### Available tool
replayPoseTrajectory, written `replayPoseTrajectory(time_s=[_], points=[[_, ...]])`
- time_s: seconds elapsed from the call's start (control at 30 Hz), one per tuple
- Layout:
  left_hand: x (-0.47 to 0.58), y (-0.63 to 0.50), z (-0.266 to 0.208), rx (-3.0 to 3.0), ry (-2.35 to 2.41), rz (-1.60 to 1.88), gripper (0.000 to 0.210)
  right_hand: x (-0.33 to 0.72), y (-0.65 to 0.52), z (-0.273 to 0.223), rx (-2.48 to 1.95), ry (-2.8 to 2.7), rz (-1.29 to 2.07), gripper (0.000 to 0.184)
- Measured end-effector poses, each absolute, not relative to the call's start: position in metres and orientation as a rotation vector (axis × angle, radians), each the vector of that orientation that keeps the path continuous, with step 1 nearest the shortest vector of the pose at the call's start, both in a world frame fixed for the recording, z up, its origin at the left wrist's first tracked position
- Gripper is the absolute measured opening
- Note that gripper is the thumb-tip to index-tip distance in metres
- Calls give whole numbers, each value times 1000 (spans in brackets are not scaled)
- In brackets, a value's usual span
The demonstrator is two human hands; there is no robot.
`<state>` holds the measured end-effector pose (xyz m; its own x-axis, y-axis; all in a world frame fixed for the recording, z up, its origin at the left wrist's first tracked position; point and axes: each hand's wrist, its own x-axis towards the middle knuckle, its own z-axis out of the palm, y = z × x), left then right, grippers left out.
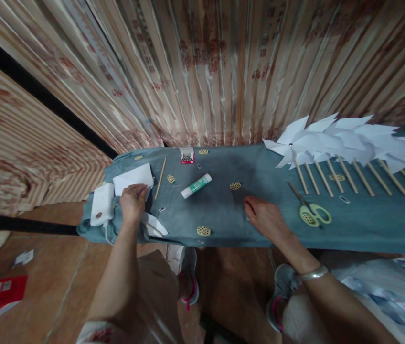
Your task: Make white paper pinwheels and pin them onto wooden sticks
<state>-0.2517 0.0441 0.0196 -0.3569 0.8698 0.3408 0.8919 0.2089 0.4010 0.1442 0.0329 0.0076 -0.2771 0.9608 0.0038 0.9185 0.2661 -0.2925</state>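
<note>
My left hand [133, 203] is closed at the lower right edge of a small stack of white paper [131, 177], its fingertips pinching the paper. Below that hand lie curved white paper pieces [154, 225], partly hidden by my wrist. My right hand [266, 219] rests on the cloth with its fingers curled in, and nothing shows in it. A glue stick [196, 186] lies between the two hands. To the right of my right hand is a pair of scissors [312, 210] with green handles. A thin wooden stick [160, 177] lies beside the paper.
Several white paper pinwheels [353, 143] on wooden sticks overlap at the far right. A small open red box [187, 156] of metal pins stands at the back. A white power strip [102, 204] sits at the left end of the cloth-covered table [224, 220], against a curtain [217, 86].
</note>
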Motion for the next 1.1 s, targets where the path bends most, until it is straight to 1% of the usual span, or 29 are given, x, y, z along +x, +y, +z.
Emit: replayPoseTrajectory(time_s=[0.1, 0.2, 0.37, 0.5, 0.57, 0.7, 0.93, 1.0, 1.1], points=[[-252, 45, 19, -1805, -2378, -788, 37, 144, 33, 9, -1780, -2349, 358, 27], [-254, 47, 17, -1770, -2377, -752, 38, 142, 33, 12, -1797, -2354, 373, 27], [-258, 53, 18, -1622, -2481, -804, 26, 140, 34, 19, -1826, -2359, 436, 27], [-259, 56, 21, -1490, -2568, -962, 14, 140, 35, 22, -1841, -2354, 438, 26], [-258, 57, 23, -1435, -2611, -1017, 12, 140, 35, 22, -1842, -2355, 441, 25], [-258, 58, 26, -1372, -2667, -1071, 13, 140, 35, 22, -1841, -2356, 447, 26], [-250, 48, 33, -1567, -2498, -1291, 20, 139, 35, 24, -1839, -2347, 439, 27], [-248, 49, 35, -1531, -2545, -1300, 19, 139, 35, 24, -1837, -2344, 434, 27], [-250, 56, 35, -1343, -2690, -1226, 16, 139, 34, 24, -1837, -2337, 427, 27]])
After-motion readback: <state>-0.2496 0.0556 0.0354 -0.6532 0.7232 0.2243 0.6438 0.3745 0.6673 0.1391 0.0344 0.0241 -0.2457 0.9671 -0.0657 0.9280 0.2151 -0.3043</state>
